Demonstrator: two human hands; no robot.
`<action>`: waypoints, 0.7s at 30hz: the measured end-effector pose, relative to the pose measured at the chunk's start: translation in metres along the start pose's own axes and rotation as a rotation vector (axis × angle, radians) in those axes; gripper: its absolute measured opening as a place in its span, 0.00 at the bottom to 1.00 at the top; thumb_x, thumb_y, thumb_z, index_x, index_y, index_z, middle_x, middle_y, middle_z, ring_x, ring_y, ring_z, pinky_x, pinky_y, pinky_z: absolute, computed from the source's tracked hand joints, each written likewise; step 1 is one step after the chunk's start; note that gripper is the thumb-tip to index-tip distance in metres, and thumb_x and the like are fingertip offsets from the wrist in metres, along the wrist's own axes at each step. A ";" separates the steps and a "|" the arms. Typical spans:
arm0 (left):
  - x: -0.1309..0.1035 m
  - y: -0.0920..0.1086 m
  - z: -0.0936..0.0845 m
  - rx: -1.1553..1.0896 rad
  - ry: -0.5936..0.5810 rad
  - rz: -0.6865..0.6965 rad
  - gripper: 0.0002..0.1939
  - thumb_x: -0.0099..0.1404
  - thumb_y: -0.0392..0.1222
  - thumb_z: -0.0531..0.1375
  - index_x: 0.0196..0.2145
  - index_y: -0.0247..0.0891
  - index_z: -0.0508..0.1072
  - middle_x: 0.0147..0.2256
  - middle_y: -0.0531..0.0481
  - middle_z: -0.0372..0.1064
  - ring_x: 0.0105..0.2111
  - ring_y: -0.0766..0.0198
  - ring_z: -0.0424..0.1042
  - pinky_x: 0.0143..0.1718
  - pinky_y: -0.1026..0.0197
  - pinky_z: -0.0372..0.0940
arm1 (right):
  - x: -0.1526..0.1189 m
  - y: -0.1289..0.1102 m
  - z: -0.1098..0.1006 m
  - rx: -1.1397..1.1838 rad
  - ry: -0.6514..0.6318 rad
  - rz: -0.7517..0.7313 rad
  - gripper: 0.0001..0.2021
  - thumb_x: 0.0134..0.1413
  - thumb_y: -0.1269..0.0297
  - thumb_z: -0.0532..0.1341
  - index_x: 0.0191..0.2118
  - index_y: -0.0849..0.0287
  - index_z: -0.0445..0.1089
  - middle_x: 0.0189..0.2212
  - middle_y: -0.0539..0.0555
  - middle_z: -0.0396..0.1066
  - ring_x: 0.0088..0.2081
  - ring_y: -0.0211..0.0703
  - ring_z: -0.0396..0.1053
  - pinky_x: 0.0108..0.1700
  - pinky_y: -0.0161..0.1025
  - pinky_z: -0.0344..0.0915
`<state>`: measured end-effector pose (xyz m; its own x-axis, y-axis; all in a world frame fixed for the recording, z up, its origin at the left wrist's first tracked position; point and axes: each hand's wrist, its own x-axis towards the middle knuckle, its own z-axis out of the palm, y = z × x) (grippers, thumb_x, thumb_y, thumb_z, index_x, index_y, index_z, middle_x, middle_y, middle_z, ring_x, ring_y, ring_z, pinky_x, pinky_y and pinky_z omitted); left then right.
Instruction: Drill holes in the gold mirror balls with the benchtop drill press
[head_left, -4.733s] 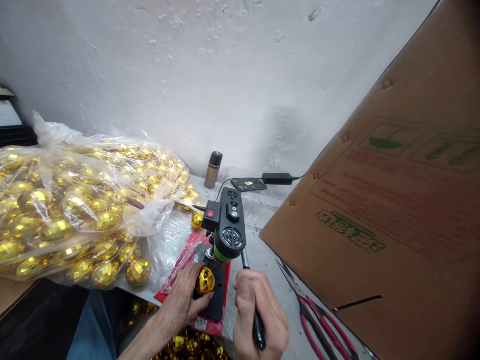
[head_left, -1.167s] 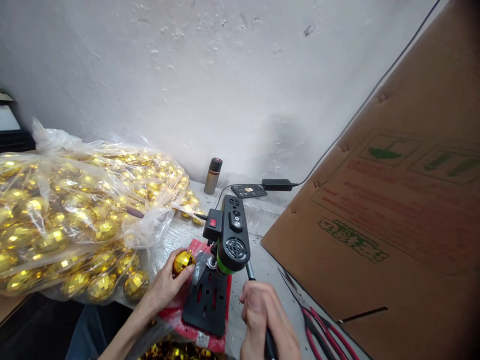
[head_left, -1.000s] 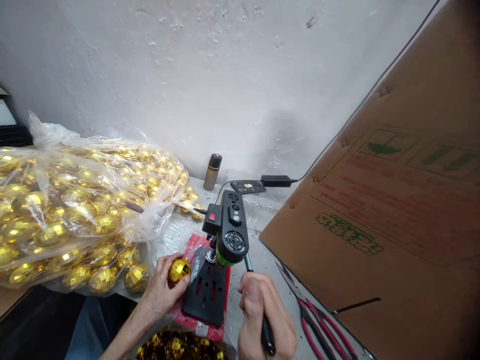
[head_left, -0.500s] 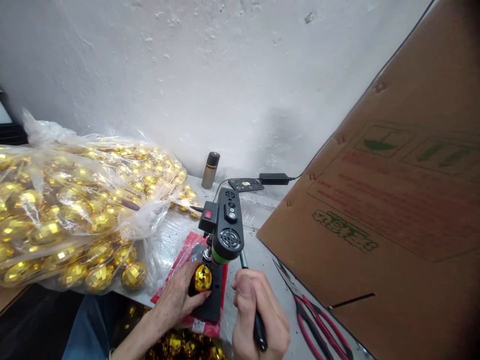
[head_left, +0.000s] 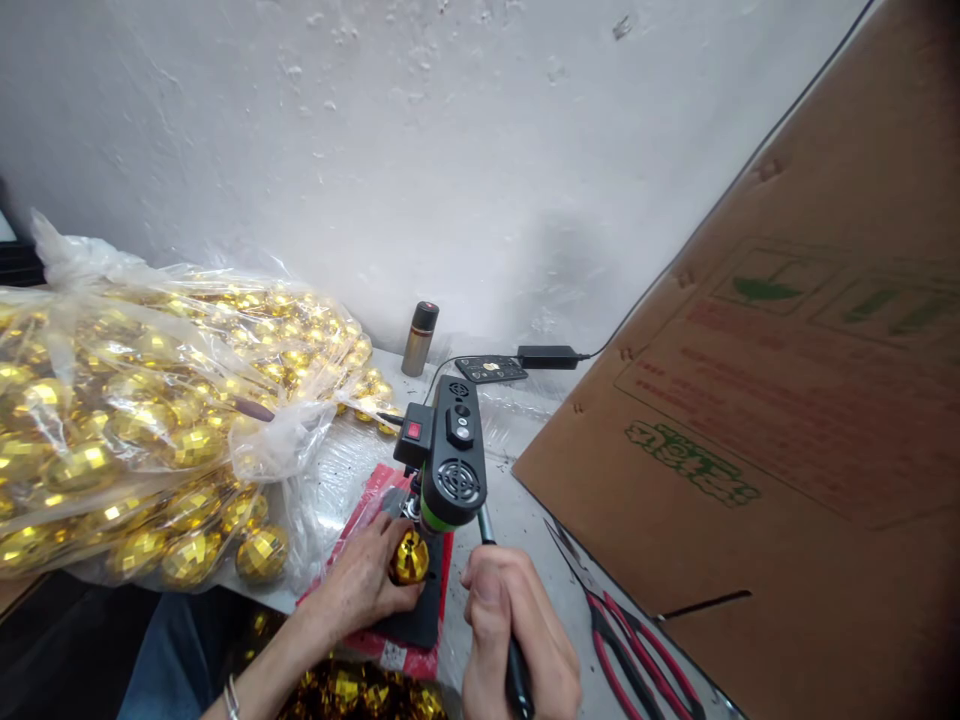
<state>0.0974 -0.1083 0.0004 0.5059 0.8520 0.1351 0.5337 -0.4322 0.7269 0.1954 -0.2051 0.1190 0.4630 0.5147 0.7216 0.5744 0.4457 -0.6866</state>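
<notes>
In the head view, the left hand (head_left: pixel 360 580) has brought a gold mirrored ball (head_left: pixel 411 560) in from the left of the black base plate (head_left: pixel 420 622), and the ball now sits over that plate, low in the centre of the frame. The fingers and thumb close around its left side, and a dark opening shows on its upper face. That puts the ball just by the lower end of the black machine (head_left: pixel 457 450), seemingly in working position; whether the two touch is hidden.

The hands are apart. The right hand (head_left: pixel 517 635), at the bottom of the frame right of centre, is wrapped round the black handle (head_left: pixel 517 680) of the machine's lever, as it was a moment ago.

The plate lies on red packaging (head_left: pixel 442 610). Clear bags (head_left: pixel 97 262) of similar balls fill the left of the frame, with more loose ones at the bottom edge. Red-handled scissors (head_left: pixel 611 610) lie at the lower right, beside a cardboard box (head_left: pixel 795 420); a small bottle (head_left: pixel 418 340) stands near the wall, above centre.
</notes>
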 end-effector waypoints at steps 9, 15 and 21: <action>-0.007 -0.008 0.020 0.030 0.044 0.021 0.21 0.57 0.47 0.70 0.48 0.43 0.76 0.45 0.43 0.77 0.46 0.44 0.76 0.51 0.43 0.69 | 0.000 -0.002 0.003 -0.035 0.055 0.007 0.16 0.72 0.72 0.55 0.29 0.56 0.62 0.27 0.47 0.64 0.24 0.32 0.61 0.29 0.35 0.57; -0.004 -0.008 0.020 0.014 0.026 -0.002 0.24 0.56 0.47 0.72 0.49 0.43 0.75 0.47 0.42 0.78 0.48 0.41 0.76 0.52 0.40 0.68 | -0.018 0.009 0.007 -0.112 0.080 -0.013 0.17 0.72 0.72 0.54 0.27 0.56 0.61 0.27 0.47 0.65 0.25 0.33 0.62 0.31 0.36 0.57; -0.004 -0.007 0.021 0.023 0.012 -0.024 0.23 0.55 0.47 0.72 0.48 0.42 0.76 0.44 0.42 0.78 0.46 0.41 0.76 0.52 0.41 0.68 | -0.034 0.024 0.007 -0.075 0.087 -0.003 0.17 0.73 0.69 0.52 0.28 0.56 0.62 0.28 0.47 0.67 0.29 0.35 0.65 0.34 0.36 0.57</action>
<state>0.1056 -0.1153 -0.0188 0.4845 0.8656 0.1262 0.5613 -0.4183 0.7141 0.1887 -0.2069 0.0778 0.5163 0.4467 0.7307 0.6234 0.3890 -0.6783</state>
